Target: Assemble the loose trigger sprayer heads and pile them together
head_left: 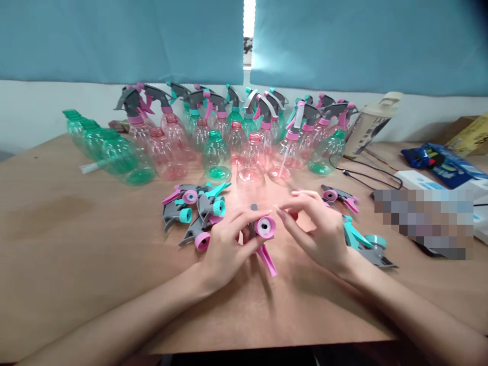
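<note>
Bare forearms (152,310) lie nearest the camera, reaching over a brown wood-look worktop (57,254). At far left, clear green plastic bottles (118,155) form a row beside some slender whitish tubes (89,167). Next comes a heap of grey plastic spray heads with pink or turquoise collars (206,203), near the left hand (224,244). Its fingers pinch a grey plastic spray head with a pink collar and pink trigger (265,227), held over the worktop's middle. The collar's round mouth faces the camera, showing a whitish inside and a dark central hole; the trigger slants downward. Behind stand clear pink and green bottles (251,160), many topped with spray heads. The right hand (324,234) is just beside the collar, thumb and forefinger tips close together; whether they pinch anything, I cannot tell. Further right, a cream cylindrical container (368,124) bears dark lettering, slanted and unreadable; a glossy blue packet (444,162) and a yellow box (468,134) carry print too blurred to read.
</note>
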{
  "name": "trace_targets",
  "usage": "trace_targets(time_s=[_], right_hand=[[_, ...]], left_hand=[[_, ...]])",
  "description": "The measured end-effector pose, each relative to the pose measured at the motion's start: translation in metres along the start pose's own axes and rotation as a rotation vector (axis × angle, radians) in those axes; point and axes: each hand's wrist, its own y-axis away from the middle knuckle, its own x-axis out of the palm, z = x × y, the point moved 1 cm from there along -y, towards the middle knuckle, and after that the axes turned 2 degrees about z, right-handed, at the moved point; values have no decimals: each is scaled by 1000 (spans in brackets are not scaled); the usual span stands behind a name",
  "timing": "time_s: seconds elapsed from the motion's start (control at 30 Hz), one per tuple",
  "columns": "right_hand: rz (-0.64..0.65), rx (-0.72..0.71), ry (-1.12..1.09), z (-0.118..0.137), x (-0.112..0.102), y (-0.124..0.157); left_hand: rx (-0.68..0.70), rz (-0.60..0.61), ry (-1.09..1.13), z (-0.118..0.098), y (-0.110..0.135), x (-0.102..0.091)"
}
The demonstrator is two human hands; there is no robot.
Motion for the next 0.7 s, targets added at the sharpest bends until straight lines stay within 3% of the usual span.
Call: trace_targets(time_s=[0.1,0.23,0.5,0.7], right_hand=[[24,-63,-69,8,0,7],[60,-101,-2,9,3,11],[104,-68,74,5,8,18],[153,49,-124,9,14,23]], left_hand=[[16,-8,-27,0,1,1],[-9,-25,-58,-3,0,0],[-9,-24,-94,-1,0,-2],[25,-41,-131,1,0,1]])
